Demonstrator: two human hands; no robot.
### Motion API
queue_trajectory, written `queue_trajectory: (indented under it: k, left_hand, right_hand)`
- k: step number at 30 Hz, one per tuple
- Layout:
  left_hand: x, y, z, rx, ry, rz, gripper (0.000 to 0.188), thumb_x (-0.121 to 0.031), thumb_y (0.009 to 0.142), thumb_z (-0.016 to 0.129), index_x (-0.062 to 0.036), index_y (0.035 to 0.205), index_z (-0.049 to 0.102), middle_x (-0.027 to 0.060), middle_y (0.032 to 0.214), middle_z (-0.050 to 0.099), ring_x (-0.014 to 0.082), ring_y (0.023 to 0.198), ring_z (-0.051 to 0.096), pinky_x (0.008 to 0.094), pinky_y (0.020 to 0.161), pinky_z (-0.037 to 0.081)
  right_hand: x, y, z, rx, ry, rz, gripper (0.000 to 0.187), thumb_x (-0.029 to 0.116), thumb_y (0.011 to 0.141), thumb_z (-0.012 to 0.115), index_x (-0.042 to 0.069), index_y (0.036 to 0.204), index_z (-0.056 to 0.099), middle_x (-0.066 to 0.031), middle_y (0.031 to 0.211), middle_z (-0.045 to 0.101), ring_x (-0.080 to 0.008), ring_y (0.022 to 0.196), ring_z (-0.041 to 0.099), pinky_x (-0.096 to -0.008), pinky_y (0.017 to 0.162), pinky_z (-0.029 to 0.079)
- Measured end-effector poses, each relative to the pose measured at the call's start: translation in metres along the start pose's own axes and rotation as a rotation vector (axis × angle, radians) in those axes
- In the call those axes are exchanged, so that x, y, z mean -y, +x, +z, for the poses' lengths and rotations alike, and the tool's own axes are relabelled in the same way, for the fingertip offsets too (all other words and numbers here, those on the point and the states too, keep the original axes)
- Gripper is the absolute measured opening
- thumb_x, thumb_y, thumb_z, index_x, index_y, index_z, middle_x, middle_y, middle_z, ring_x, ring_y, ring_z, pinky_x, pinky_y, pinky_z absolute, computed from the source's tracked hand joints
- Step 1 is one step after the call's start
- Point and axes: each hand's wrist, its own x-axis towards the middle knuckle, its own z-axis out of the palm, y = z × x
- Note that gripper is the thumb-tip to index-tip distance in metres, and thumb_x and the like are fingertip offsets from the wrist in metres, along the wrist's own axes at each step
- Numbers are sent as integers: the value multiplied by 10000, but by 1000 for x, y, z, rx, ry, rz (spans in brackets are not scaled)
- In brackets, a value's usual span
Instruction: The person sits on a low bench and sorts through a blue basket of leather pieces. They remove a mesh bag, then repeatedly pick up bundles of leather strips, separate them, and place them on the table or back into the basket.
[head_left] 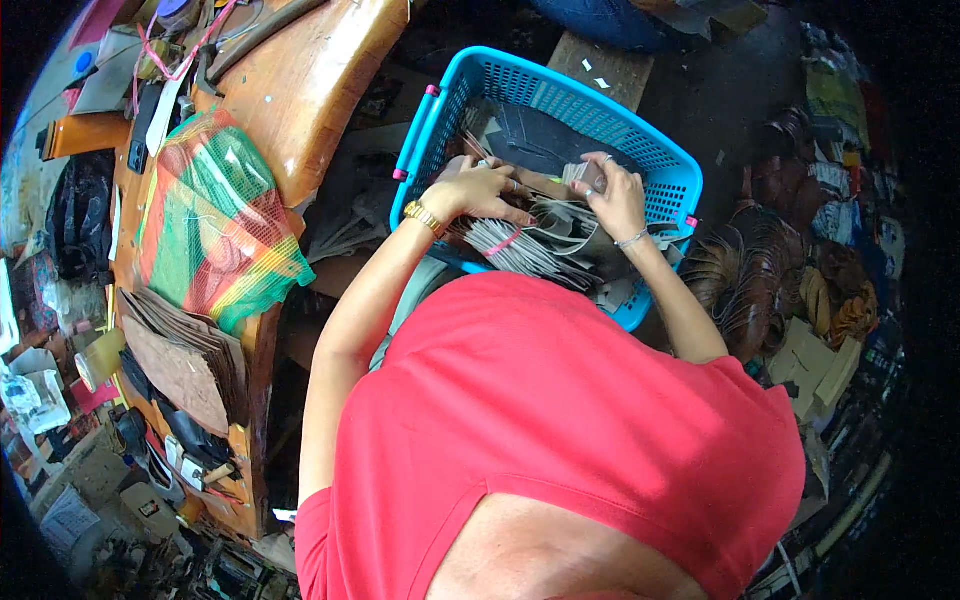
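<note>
A blue plastic basket [672, 200] with pierced walls stands in front of me, filled with flat cut pieces. My left hand [482, 192], with a gold watch at the wrist, lies over the pieces on the basket's left side, fingers apart. On the right side, my right hand [617, 203] curls its fingers and thumb around a small brown piece [597, 178]. Below the hands, a bundle of thin grey strips [520, 250] is tied with a pink band. A dark flat sheet [560, 140] leans along the basket's far side.
At the left, a wooden table [300, 100] carries a colourful mesh bag [215, 210] and a stack of brown sheets [185, 350]. Piles of brown curved strips [745, 270] lie right of the basket. A wooden board [610, 70] is behind it.
</note>
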Motion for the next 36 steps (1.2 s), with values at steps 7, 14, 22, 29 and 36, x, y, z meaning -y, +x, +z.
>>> queue_trajectory:
  k: [7,14,22,29,36]
  left_hand:
    - [-6,-10,6,-52,75,41,616,-666,796,518,-257,1246,619,143,1372,472,345,1329,340,514,1093,169]
    - [-1,-15,11,-25,-2,40,605,-662,830,475,-273,1277,595,125,1378,461,338,1340,330,526,1090,163]
    - [1,-18,14,9,59,-21,629,-685,843,432,-297,1327,540,84,1440,404,308,1375,284,505,1106,149]
    - [15,-18,32,-38,57,53,631,-664,852,440,-297,1363,496,10,1470,379,272,1391,267,484,1114,151]
    - [1,-35,24,-134,-56,21,655,-655,843,478,-229,1338,535,37,1487,370,284,1369,326,521,1096,181]
  right_hand:
    - [-17,8,9,63,225,-43,392,246,656,810,96,982,652,-137,902,692,-290,831,676,-362,723,513]
    - [-21,20,14,-66,399,-53,372,123,682,796,57,1017,648,-124,902,695,-219,844,680,-302,757,504]
    - [9,46,-5,-171,532,-187,365,54,726,778,21,1056,625,-49,858,650,-97,754,564,-249,713,463]
    - [43,72,-48,-90,623,-235,326,48,774,734,24,1083,632,-49,948,671,-102,873,598,-251,797,466]
    - [108,98,-81,-91,750,-326,349,110,831,722,8,1149,620,-55,990,671,-97,900,607,-239,825,473]
